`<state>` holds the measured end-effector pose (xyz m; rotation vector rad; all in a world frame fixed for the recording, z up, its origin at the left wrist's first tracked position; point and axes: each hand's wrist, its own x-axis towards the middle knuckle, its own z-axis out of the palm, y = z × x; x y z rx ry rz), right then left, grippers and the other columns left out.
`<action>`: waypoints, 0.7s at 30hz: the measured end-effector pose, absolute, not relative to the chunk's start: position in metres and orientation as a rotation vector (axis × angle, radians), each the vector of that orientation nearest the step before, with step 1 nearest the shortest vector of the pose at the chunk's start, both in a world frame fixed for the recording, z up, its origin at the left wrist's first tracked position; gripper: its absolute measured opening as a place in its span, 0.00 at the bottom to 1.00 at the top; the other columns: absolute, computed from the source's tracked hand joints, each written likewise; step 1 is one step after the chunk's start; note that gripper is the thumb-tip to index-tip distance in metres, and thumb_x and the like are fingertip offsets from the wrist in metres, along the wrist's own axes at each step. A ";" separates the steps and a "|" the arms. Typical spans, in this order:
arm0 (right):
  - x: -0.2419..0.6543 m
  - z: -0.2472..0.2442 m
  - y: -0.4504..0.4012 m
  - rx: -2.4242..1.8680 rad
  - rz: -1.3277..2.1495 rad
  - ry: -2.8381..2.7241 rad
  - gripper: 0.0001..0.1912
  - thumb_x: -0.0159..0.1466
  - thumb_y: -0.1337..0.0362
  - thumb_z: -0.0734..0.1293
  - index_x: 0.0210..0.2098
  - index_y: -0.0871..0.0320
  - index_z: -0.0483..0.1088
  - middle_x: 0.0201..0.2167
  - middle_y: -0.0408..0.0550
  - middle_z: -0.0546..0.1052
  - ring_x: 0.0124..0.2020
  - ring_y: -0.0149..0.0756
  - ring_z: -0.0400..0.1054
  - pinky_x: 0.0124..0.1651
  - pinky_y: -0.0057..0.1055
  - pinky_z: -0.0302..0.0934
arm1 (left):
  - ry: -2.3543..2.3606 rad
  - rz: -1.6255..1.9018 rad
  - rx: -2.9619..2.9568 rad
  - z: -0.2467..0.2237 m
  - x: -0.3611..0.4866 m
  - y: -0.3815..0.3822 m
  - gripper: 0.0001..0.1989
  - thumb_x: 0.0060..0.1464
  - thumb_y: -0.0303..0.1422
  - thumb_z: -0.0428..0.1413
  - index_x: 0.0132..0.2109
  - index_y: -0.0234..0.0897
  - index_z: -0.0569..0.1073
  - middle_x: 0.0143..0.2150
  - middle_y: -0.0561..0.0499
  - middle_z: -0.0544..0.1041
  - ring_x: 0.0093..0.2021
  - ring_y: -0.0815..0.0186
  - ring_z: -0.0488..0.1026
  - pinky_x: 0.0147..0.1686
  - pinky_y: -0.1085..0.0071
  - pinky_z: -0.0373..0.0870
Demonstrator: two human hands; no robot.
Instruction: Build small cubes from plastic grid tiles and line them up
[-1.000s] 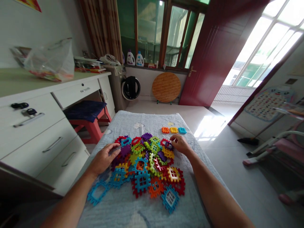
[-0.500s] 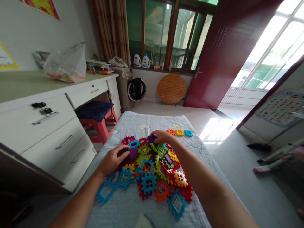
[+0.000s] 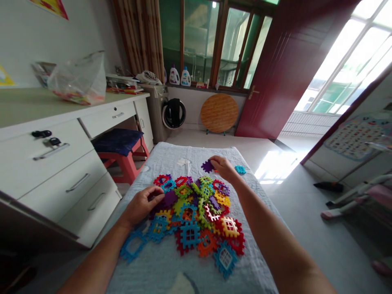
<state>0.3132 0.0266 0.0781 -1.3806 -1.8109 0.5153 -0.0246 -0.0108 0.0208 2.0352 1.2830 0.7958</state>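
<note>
"How do the pieces look, starting from the left?"

"First comes a bright blue, hollow plastic frame with toothed edges (image 3: 125,250). Next is a solid purple plastic tile with a flat face (image 3: 170,199), part of a loose heap of notched plastic tiles (image 3: 179,206) in green, blue, yellow, orange and red, several with window grids. Then there's a dark purple, square-toothed plastic piece (image 3: 207,166), and at the far right a small sky-blue notched plastic tile (image 3: 240,169)."

"And where are they relative to the hands?"

"The left hand (image 3: 142,206) is at the heap's left edge, fingers curved and parted from the thumb, right beside the solid purple tile. I can't tell whether the tips touch it. The blue frame lies nearer the body, below that wrist."

"And the other one?"

"The right hand (image 3: 225,167) pinches the dark purple piece by its right side, beyond the heap. An orange bit (image 3: 216,171) peeks out under the fingers, and the sky-blue tile lies to the right, on the cloth-covered desk (image 3: 165,157)."
</note>
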 end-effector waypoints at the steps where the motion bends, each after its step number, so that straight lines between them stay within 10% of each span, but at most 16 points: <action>1: 0.326 0.076 0.021 -1.392 0.526 -1.757 0.14 0.62 0.59 0.57 0.35 0.59 0.72 0.23 0.42 0.70 0.24 0.29 0.61 0.29 0.26 0.55 | 1.290 0.811 2.056 0.021 -0.024 -0.011 0.17 0.53 0.47 0.53 0.40 0.39 0.74 0.38 0.50 0.77 0.38 0.63 0.74 0.40 0.70 0.71; 10: 0.369 0.024 -0.021 -1.578 0.606 -1.727 0.09 0.60 0.61 0.60 0.32 0.59 0.68 0.21 0.39 0.66 0.22 0.28 0.57 0.26 0.25 0.51 | 1.289 0.956 2.166 0.021 -0.016 -0.010 0.17 0.53 0.48 0.52 0.33 0.39 0.73 0.44 0.46 0.73 0.50 0.58 0.70 0.50 0.64 0.68; 21: 0.356 0.017 -0.036 -1.821 0.130 -1.880 0.08 0.62 0.60 0.62 0.31 0.57 0.68 0.32 0.47 0.71 0.35 0.35 0.64 0.40 0.31 0.56 | 1.330 0.880 1.994 0.005 -0.011 -0.005 0.26 0.52 0.48 0.54 0.54 0.39 0.66 0.46 0.46 0.74 0.47 0.58 0.73 0.46 0.62 0.71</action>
